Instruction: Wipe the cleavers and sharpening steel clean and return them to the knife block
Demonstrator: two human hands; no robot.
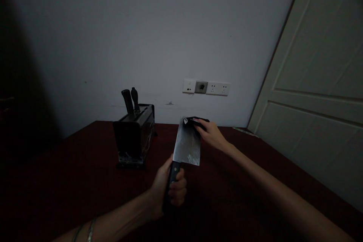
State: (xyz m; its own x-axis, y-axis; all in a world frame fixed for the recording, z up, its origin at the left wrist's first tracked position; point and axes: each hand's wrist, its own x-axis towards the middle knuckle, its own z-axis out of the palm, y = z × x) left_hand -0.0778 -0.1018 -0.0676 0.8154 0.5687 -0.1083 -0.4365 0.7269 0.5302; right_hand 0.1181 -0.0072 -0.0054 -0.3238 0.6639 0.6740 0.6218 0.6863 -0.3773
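My left hand (171, 187) is wrapped round the black handle of a cleaver (187, 145), whose broad blade points away from me and up toward the wall. Pale smudges mark the blade near its heel. At the far end of the blade, my right hand (208, 130) pinches a black cloth (195, 121) with a small white mark, pressed against the metal. Left of the cleaver stands a dark knife block (133, 136) with two black-handled tools upright in its top.
Everything is above a dark red table (93, 151) set against a pale wall (147, 38). Wall sockets (217, 89) sit just above the table's back edge. A white panelled door (314, 83) rises at the right. The light is dim.
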